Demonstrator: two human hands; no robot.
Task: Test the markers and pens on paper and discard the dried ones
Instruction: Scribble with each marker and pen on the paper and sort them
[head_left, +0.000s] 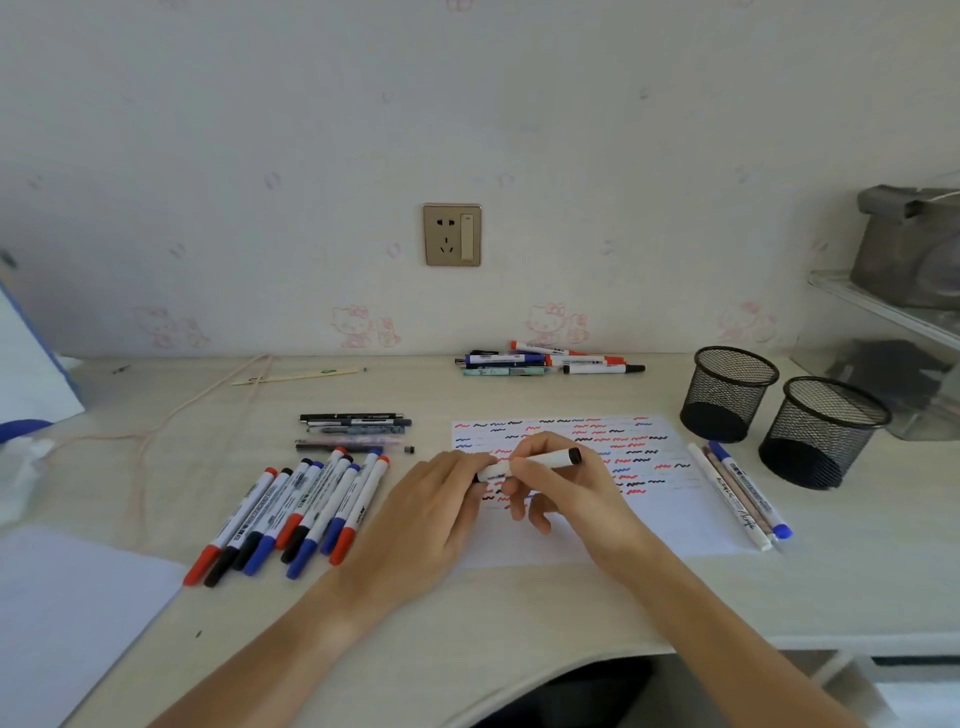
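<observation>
Both hands hold one white marker with a black end (550, 460) level above the test paper (691, 519), which carries rows of red, blue and black squiggles. My right hand (561, 488) grips its barrel. My left hand (441, 504) pinches its left end, which my fingers hide. Several red, blue and black markers (301, 509) lie fanned to the left of the paper. Thin dark pens (353, 431) lie behind that fan. Another small pile of markers and pens (545, 359) rests by the wall. Three pens (743, 493) lie along the paper's right edge.
Two black mesh pen cups (727, 395) (821, 434) stand at the right of the desk. A clear shelf unit (893, 332) rises behind them. White sheets (67, 597) cover the front left corner. A pink cord (171, 415) trails across the left of the desk.
</observation>
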